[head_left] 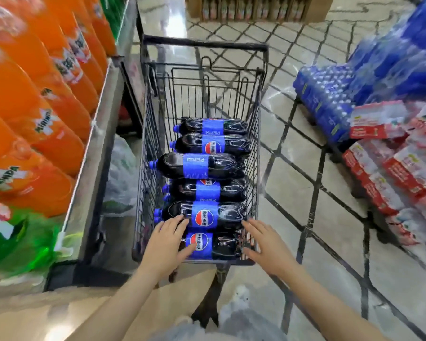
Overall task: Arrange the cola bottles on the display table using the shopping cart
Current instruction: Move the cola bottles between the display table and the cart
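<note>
Head view, one frame. I see the wire shopping cart [258,153] at centre frame holding Pepsi cola bottles [202,166] laid on their sides, caps toward frame left, stacked front to back. Left hand [164,244] at lower centre: fingers extended and spread, lying across the nearest bottles, not curled round any. Right hand [268,244] just right of it: fingers straight, at the cart's near right corner, holding nothing. Orange Mirinda bottles [35,99] fill the display table [94,153] at frame left. Blue shrink-wrapped packs [354,89] at upper right
</note>
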The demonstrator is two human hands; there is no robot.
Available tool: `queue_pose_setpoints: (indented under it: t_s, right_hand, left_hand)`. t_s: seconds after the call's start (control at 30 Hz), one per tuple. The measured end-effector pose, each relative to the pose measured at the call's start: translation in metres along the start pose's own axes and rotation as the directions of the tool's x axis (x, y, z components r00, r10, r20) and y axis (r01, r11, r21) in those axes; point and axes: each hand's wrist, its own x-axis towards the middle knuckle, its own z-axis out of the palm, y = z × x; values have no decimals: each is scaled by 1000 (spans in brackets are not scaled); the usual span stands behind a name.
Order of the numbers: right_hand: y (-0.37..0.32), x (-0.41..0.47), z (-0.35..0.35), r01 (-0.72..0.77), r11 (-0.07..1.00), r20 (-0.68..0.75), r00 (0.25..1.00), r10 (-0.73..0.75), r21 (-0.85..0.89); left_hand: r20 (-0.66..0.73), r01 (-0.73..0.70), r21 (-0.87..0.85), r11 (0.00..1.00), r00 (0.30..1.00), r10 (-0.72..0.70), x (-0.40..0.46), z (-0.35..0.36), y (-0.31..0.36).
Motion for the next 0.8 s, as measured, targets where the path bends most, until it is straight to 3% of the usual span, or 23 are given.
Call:
queue_pose_setpoints:
  t_s: [0.33,0.6,0.7,0.8]
  right_hand:
    - [48,104,-53,154,988,62,986,-154,2]
    - [33,201,-60,129,992,70,989,-129,-6]
    - [19,239,-60,126,992,68,990,-124,-15]
    - [13,277,-53,126,991,92,988,-121,-51]
  left_hand:
    - [28,180,34,983,983,-181,74,4,11]
    - [70,180,53,982,981,-183,157,-2,-68]
    - [132,188,26,982,973,-190,198,-6,-104]
    - [284,158,36,987,945,-162,236,-5,-138]
